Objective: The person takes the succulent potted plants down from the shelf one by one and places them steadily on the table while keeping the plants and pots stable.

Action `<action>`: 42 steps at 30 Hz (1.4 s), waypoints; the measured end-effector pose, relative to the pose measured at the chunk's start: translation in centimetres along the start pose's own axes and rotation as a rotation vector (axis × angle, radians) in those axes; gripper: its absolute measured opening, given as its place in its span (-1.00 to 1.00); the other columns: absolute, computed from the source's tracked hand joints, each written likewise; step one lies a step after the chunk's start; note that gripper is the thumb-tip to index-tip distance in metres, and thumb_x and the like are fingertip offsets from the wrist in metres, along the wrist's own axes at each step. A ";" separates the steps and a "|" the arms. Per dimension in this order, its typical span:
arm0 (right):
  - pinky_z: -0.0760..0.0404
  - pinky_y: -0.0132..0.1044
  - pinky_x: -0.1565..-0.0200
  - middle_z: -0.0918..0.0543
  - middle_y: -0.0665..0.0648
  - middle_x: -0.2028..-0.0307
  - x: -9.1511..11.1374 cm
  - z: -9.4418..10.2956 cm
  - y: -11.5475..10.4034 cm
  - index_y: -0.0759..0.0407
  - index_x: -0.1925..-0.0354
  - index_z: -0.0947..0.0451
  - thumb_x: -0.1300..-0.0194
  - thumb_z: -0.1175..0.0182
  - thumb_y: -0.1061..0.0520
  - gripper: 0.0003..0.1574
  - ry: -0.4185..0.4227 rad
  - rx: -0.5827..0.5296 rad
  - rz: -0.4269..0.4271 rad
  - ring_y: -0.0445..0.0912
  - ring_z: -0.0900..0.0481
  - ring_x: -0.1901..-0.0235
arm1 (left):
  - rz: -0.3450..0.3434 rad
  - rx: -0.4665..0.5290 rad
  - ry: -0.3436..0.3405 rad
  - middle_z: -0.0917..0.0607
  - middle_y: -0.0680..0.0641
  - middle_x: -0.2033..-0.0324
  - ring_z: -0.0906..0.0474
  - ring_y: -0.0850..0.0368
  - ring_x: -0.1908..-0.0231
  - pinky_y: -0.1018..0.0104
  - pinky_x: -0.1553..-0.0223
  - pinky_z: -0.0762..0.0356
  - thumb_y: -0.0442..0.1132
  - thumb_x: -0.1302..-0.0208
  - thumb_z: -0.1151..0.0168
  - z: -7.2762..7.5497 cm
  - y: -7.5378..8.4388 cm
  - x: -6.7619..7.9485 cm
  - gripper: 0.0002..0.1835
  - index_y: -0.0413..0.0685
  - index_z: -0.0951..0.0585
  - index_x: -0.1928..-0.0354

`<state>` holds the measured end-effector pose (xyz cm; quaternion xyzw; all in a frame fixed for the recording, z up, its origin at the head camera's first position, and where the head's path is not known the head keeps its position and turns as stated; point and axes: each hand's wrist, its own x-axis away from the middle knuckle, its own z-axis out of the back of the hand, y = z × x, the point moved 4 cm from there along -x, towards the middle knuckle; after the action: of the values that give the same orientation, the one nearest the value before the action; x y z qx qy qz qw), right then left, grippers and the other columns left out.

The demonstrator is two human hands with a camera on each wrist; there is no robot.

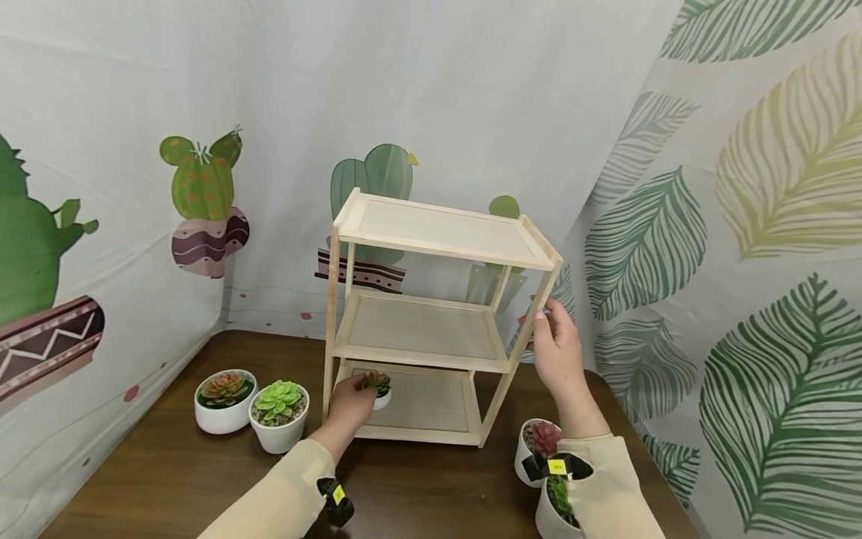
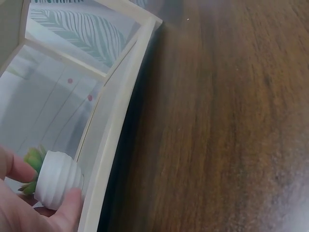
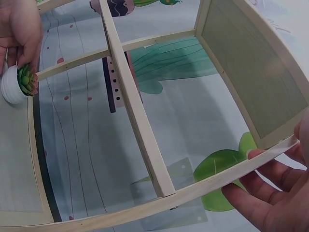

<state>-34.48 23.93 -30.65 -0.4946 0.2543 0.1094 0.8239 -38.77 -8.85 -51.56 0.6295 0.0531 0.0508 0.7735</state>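
Observation:
A three-tier wooden shelf (image 1: 431,348) stands tilted on the table. My left hand (image 1: 352,410) holds a small succulent (image 1: 379,385) in a white ribbed pot (image 2: 59,180) just over the left part of the bottom tier (image 1: 431,400). In the left wrist view, the thumb and fingers press on the pot's sides. At the right, my right hand (image 1: 559,346) grips the shelf's front right post (image 3: 212,182), below the top tier (image 1: 444,228). The right wrist view has the fingers on both sides of this post.
To the left on the brown table (image 1: 417,486) are an orange-green succulent (image 1: 225,389) and a bright green succulent (image 1: 279,403), both in white pots. Under my right forearm stand a red succulent (image 1: 542,436) and a green potted plant (image 1: 559,500). A printed curtain (image 1: 283,97) hangs behind.

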 end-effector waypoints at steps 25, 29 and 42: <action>-0.63 -0.42 0.24 -0.73 0.34 0.05 0.1 -0.2 0.3 0.15 -0.40 -0.38 -0.66 0.17 -0.04 -0.47 0.009 0.006 0.003 0.13 -0.70 0.11 | 0.083 0.067 -0.010 -0.49 -0.55 -0.24 -0.63 -0.10 0.23 0.29 0.41 -0.64 -0.45 -0.36 0.02 -0.1 -0.5 -0.2 -0.45 -0.52 -0.39 -0.38; -0.63 -0.42 0.24 -0.72 0.36 0.04 -0.1 -0.2 0.4 0.15 -0.39 -0.39 -0.67 0.18 -0.05 -0.47 0.007 0.005 0.006 0.15 -0.69 0.11 | 0.091 0.018 -0.013 -0.49 -0.52 -0.26 -0.58 0.02 0.40 0.29 0.47 -0.62 -0.40 -0.39 0.01 0.0 -0.5 -0.2 -0.46 -0.46 -0.41 -0.38; -0.63 -0.42 0.26 -0.74 0.32 0.09 -0.1 -0.1 0.2 0.16 -0.38 -0.41 -0.66 0.17 -0.01 -0.49 0.020 0.002 0.035 0.12 -0.69 0.14 | 0.106 -0.018 -0.048 -0.68 -0.42 -0.04 -0.74 0.02 0.46 0.32 0.61 -0.54 -0.23 -0.48 -0.05 -0.5 -0.9 -0.9 -0.57 -0.31 -0.57 -0.27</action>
<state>-34.69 23.98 -30.82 -0.4905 0.2713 0.1185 0.8196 -39.76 -8.71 -52.48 0.6257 0.0007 0.0772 0.7763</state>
